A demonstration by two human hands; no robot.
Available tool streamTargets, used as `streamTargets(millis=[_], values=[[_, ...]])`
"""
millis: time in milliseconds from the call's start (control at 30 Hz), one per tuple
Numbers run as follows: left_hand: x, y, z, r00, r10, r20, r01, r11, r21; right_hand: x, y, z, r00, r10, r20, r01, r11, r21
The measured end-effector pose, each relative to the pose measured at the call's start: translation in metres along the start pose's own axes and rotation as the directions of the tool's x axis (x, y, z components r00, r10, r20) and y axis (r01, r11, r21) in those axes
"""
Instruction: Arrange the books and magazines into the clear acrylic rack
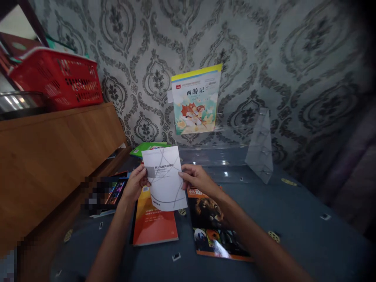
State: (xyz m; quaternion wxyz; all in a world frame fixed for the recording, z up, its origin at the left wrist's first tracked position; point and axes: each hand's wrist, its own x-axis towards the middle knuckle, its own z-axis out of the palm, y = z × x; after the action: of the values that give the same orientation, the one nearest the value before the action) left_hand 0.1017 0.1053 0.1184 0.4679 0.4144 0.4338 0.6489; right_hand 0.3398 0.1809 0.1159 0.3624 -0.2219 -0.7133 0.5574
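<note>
Between the left hand [135,184] and right hand [199,179], a white booklet [165,186] is held. One side edge is pinched by each.

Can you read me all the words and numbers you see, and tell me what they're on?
"西游记": upright book.
"入式", the rest blurred: white booklet.
"少儿动", then hidden by the arm: animal book.
Too small or blurred to read: orange book, green book, tablecloth marks, and the upright book's smaller print.
</note>
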Motion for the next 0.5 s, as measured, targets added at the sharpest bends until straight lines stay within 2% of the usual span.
streamTargets(millis=[300, 500], values=[[0.025, 0.023, 0.021, 0.990, 0.077, 0.121, -0.092, 0.989, 0.119, 0.002, -0.006, -0.021, 0.994, -0.056, -0.095, 0.057, 0.998, 0.009], [0.028, 0.008, 0.023, 0.994, 0.066, 0.091, -0.077, 0.990, 0.117, 0.001, -0.001, -0.026, 0.990, -0.083, -0.112, 0.077, 0.995, -0.060]])
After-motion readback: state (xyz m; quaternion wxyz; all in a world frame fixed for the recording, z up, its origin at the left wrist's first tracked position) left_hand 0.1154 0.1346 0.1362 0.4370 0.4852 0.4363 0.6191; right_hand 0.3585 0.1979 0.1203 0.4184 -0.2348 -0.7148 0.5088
